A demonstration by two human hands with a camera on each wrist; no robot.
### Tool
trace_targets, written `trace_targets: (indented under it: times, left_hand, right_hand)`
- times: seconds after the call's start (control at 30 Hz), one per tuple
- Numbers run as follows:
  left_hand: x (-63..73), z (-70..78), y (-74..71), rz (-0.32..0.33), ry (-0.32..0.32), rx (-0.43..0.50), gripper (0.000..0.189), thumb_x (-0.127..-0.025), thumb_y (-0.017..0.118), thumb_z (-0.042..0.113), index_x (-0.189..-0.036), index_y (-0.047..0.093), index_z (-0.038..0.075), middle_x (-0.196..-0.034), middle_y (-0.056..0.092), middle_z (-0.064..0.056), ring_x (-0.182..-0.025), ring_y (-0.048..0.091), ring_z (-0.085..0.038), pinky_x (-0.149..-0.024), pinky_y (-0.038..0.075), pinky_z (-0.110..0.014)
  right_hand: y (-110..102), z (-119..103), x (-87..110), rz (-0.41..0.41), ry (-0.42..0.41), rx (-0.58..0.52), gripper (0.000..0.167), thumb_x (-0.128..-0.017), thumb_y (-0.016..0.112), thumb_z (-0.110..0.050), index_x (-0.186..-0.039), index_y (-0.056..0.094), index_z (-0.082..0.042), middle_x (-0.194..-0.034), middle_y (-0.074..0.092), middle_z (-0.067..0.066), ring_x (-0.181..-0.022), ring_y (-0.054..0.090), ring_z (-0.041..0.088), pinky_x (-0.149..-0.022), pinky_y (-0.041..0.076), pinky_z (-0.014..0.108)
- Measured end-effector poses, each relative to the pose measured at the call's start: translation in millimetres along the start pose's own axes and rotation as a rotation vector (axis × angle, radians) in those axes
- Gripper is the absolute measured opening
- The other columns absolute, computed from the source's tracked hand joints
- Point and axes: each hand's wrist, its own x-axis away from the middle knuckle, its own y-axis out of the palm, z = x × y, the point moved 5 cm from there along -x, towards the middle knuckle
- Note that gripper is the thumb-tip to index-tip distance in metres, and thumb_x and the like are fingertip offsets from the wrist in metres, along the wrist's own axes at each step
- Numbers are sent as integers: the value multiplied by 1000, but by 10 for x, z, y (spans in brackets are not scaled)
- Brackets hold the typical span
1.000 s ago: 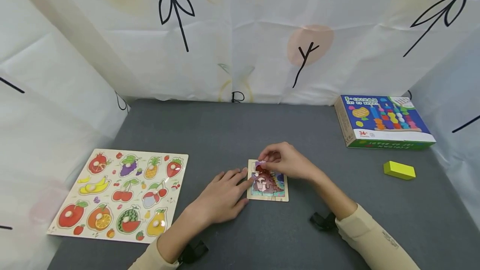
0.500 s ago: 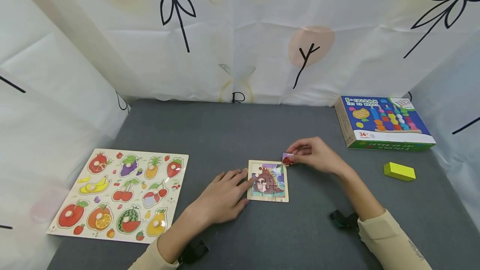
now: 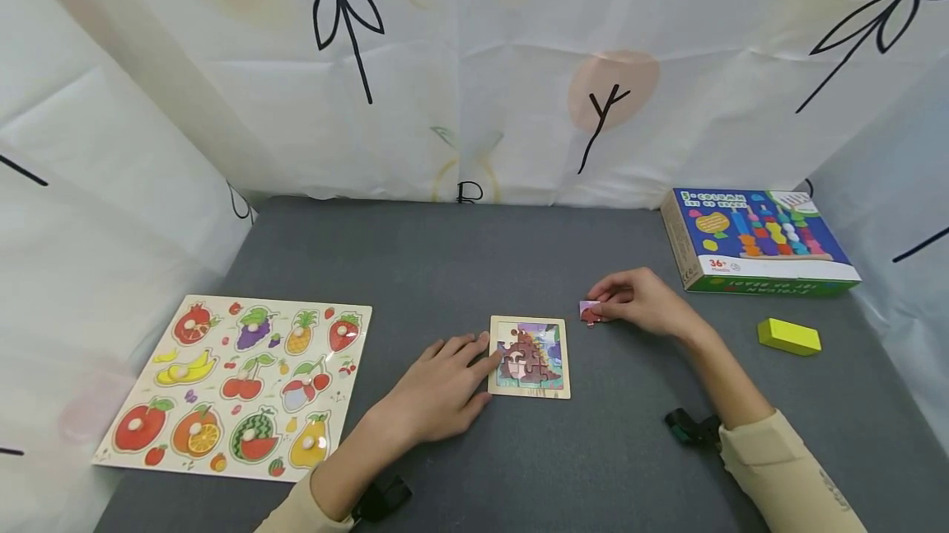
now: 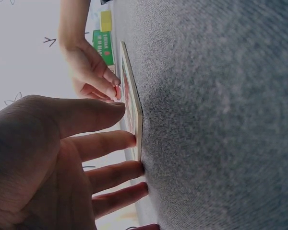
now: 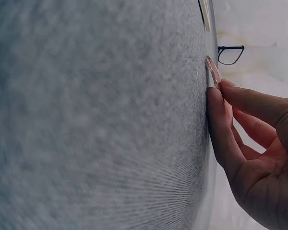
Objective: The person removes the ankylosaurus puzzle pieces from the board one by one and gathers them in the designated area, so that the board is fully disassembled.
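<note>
A small framed jigsaw puzzle [image 3: 530,392] with a brown animal picture lies flat at mid-table; its upper left corner shows a bare gap. My left hand [image 3: 443,389] rests at its left edge, fingers spread, the index fingertip touching the frame in the left wrist view. To the right of the frame, my right hand [image 3: 643,302] pinches a pink and red puzzle piece [image 3: 589,312] between thumb and fingers. In the right wrist view the piece [image 5: 213,71] appears edge-on, close over the grey cloth.
A fruit peg board [image 3: 278,385] lies at the left. At the back right stands a blue and green toy box [image 3: 764,240], with a yellow block [image 3: 789,337] in front of it. White printed curtains [image 3: 474,63] enclose the grey table [image 3: 415,261].
My right hand has lifted the puzzle piece out of the frame's upper left corner and carried it right, past the frame's edge. The left hand has stayed in place.
</note>
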Motion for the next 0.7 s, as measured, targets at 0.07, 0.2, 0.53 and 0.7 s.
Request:
trace_targets:
  times: [0.07, 0.2, 0.53, 0.7]
  left_hand:
    - [4, -1, 1, 4, 2, 1, 56, -109, 65, 36, -161, 55, 19, -171, 49, -9, -157, 48, -31, -124, 44, -62]
    - [10, -3, 0, 13, 7, -1, 55, -108, 65, 35, -160, 56, 19, -170, 50, -9, -156, 49, -31, -124, 45, -62]
    - [5, 4, -2, 8, 4, -3, 56, -109, 65, 36, -161, 55, 19, -171, 49, -9, -156, 49, -31, -124, 44, -62]
    - [5, 4, 0, 7, 4, -5, 56, -108, 65, 36, -161, 55, 18, -171, 49, -9, -156, 48, -31, -125, 44, -61]
  right_hand:
    - [-7, 10, -7, 1, 2, 7, 18, -100, 75, -4, -115, 77, 6, -101, 78, 17, -81, 68, 1, -73, 55, 17]
    - [-13, 17, -17, 3, 3, 29, 18, -100, 76, -6, -114, 78, 5, -101, 79, 15, -81, 66, 2, -74, 53, 17]
    - [-18, 11, 15, 7, 52, 25, 20, -100, 76, -6, -116, 77, 7, -102, 79, 18, -80, 68, 2, -72, 56, 18]
    - [-3, -22, 36, -10, 33, -30, 20, -101, 74, -4, -117, 76, 9, -104, 79, 21, -81, 73, 4, -73, 62, 21]
